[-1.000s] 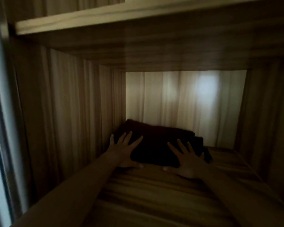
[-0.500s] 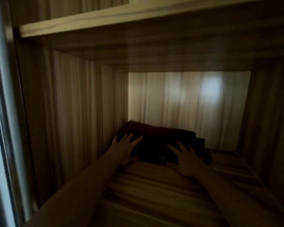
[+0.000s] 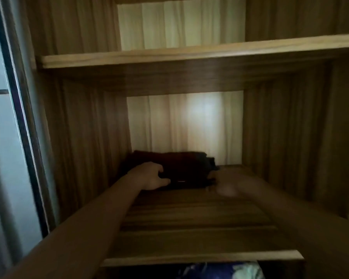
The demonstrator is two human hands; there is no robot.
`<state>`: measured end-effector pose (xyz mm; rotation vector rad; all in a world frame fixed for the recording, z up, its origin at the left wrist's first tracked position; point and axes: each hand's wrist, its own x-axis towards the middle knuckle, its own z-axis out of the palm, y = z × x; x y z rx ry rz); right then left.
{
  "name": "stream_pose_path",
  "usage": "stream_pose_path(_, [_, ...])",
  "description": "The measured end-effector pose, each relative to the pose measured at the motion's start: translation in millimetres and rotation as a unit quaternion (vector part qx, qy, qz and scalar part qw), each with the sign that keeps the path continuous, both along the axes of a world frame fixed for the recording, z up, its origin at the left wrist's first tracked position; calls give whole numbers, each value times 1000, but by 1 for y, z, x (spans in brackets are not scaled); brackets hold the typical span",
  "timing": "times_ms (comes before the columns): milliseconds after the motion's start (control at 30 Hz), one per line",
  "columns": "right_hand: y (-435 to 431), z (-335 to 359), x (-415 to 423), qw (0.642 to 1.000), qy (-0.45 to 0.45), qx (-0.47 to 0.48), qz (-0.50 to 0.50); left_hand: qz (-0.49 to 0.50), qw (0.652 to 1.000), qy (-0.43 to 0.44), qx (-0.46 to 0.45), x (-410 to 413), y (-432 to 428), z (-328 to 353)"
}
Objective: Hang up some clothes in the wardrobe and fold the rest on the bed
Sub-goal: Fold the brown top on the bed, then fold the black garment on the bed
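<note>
A folded garment point(image 3: 181, 166) is shelved, gripped by the left hand point(image 3: 152, 178) (right hand point(image 3: 225, 185) blurred, hold cannot be told); hanging is presumably left.

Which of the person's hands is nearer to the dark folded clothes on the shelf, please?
Left. The left hand holds the front left edge of the dark folded clothes; the right hand is blurred beside their front right corner, contact unclear.

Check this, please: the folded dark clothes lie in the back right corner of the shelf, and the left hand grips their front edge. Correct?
No: the head view shows the clothes in the back left corner of the shelf. The left hand does grip their front edge.
</note>
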<state>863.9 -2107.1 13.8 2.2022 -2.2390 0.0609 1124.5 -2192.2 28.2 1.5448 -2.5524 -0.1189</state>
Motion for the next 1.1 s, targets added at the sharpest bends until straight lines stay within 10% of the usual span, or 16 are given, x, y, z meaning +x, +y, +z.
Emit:
stream_pose_path(400, [196, -7, 13, 983, -80, -2, -168, -183, 983, -15, 21, -50, 105, -15])
stream_pose_path(1100, [556, -72, -41, 822, -73, 55, -561, -534, 841, -83, 39, -274, 381, -99])
